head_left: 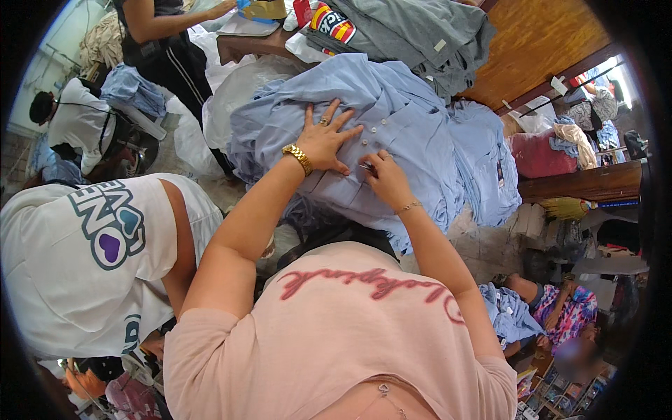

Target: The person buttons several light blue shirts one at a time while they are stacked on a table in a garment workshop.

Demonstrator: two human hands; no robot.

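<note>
A light blue button-up shirt [399, 133] lies on top of a heap of similar blue garments in front of me. My left hand [325, 140] rests flat on it with fingers spread, a gold watch on the wrist. Close to the row of white buttons, my right hand [388, 180] is closed in a pinch. A small silvery metal tool [367, 166] shows at its fingertips, its kind too small to make out. The tool is at the shirt front, just right of my left thumb; whether it touches the cloth I cannot tell.
Grey garments [420, 35] are piled behind the blue heap. A wooden panel [546, 42] stands at the far right. A person in a white shirt [91, 259] bends close on my left. Others stand far left, sit far left and sit at lower right with blue cloth [507, 311].
</note>
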